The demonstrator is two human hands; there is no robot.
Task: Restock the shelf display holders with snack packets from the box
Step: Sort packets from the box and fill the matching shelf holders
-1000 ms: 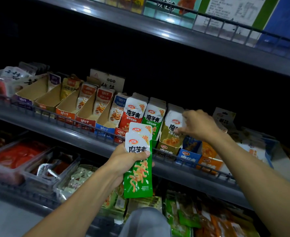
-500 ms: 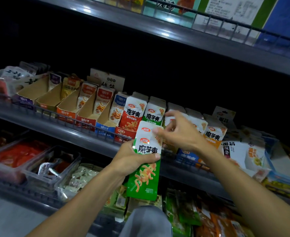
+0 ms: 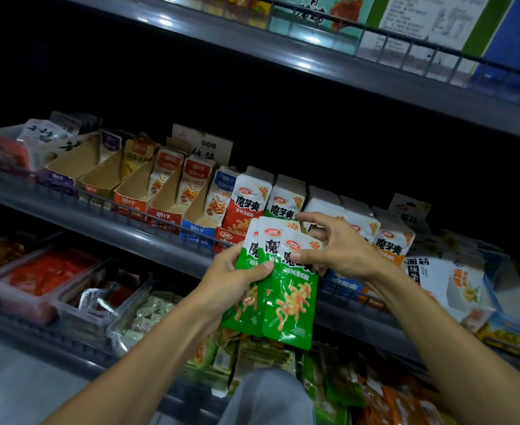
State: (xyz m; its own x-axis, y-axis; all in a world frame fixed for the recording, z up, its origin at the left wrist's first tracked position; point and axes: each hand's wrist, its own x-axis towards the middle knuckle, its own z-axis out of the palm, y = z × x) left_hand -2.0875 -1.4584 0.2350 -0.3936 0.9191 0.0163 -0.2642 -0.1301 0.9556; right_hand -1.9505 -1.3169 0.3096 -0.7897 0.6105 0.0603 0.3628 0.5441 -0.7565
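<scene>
Holding a fanned stack of green snack packets (image 3: 286, 305), the left hand (image 3: 232, 279) has its thumb clamped across their fronts, low in front of the middle shelf (image 3: 160, 240). And the right hand (image 3: 341, 250) is in on top, thumb and fingertips pinching the upper edge of the front packet, the other fingers spread above it. I count at least 3 packets in that fan. Just behind them, the cardboard display holders (image 3: 166, 207) stand in a row along the shelf rail: the red one (image 3: 246, 207) and the green one (image 3: 286, 204) packed full, while several to the left show bare cardboard with only a few packets at the back. Further right, an orange holder (image 3: 390, 245) sits full too. Up above, a second shelf (image 3: 314, 62) carries large boxes.
</scene>
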